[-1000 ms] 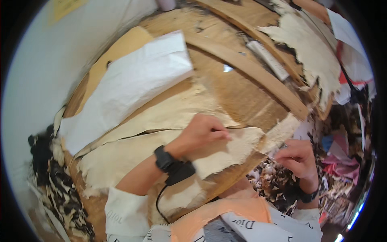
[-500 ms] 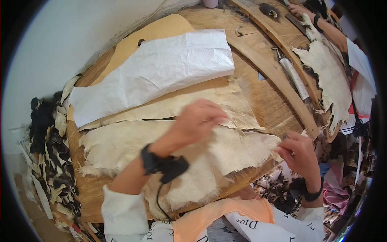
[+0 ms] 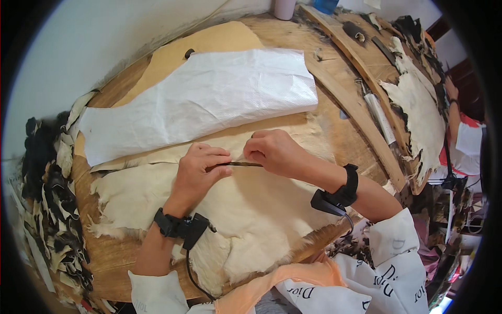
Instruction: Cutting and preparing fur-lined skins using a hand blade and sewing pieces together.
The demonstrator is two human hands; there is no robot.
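Observation:
In the middle of the table lies a cream-coloured hide (image 3: pixel 251 209) with furry edges, flesh side up. Along its far side runs the edge of a second hide piece (image 3: pixel 209 145), with a narrow dark gap between them. My left hand (image 3: pixel 194 175) pinches the hide edges at this gap, thumb on the near piece and fingers on the far one. Close beside it, my right hand (image 3: pixel 274 152) has its fingertips curled together over the same seam. Whatever they pinch is hidden or too small to name.
A white woven sheet (image 3: pixel 209 89) partly covers a tan pattern piece (image 3: pixel 225 36) on the wooden table. Long wooden strips (image 3: pixel 355 112) lie at right, near a white tube (image 3: pixel 380 118) and another hide (image 3: pixel 415 99). Fur scraps (image 3: pixel 70 225) heap at left. A co-worker's arm (image 3: pixel 453 99) shows far right.
My right hand has come left from the hide's right end to the seam. My left hand has shifted left and settled on the edges. The co-worker's hand has moved away from the upper right hide.

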